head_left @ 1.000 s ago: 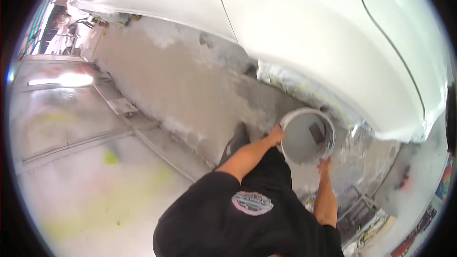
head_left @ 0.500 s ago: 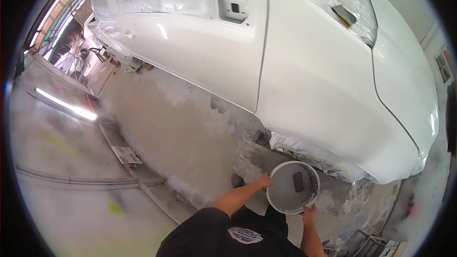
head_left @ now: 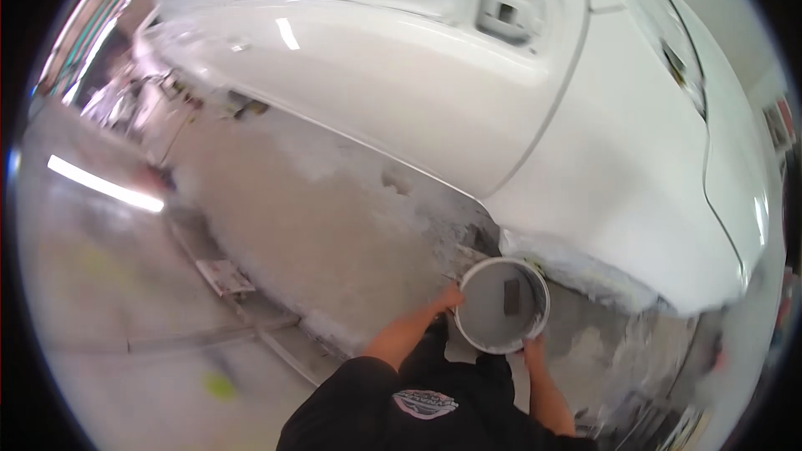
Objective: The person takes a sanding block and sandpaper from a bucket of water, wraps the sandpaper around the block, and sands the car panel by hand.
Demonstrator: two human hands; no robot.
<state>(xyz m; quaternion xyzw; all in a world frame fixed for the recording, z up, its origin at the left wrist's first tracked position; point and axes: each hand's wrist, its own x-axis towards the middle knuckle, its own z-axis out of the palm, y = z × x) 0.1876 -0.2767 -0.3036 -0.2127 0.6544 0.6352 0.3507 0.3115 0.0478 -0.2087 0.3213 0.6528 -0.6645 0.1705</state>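
My left hand (head_left: 451,296) grips the left side of a white-rimmed round bucket (head_left: 545,309). At the lower right of its rim, my right hand (head_left: 533,351) is closed on it as well. The bucket hangs in front of my body, above the floor. Grey, cloudy-looking contents fill its inside, and a dark rectangular block (head_left: 511,296) shows there. Whether the block floats or rests on the bottom, I cannot tell. Most of my fingers are hidden behind the bucket's wall.
A white car body (head_left: 376,75) stretches across the top, its windows under plastic film. Another dark pad (head_left: 672,63) lies near the windscreen edge. Plastic sheeting (head_left: 576,271) covers the wheel area. At left, a bright tube light (head_left: 104,184) is on the wall above a ledge (head_left: 225,276).
The view has swung left, so the car panels sit further right. The bucket, still in both hands, appears slightly higher and further left. The picture is now blurred by motion.
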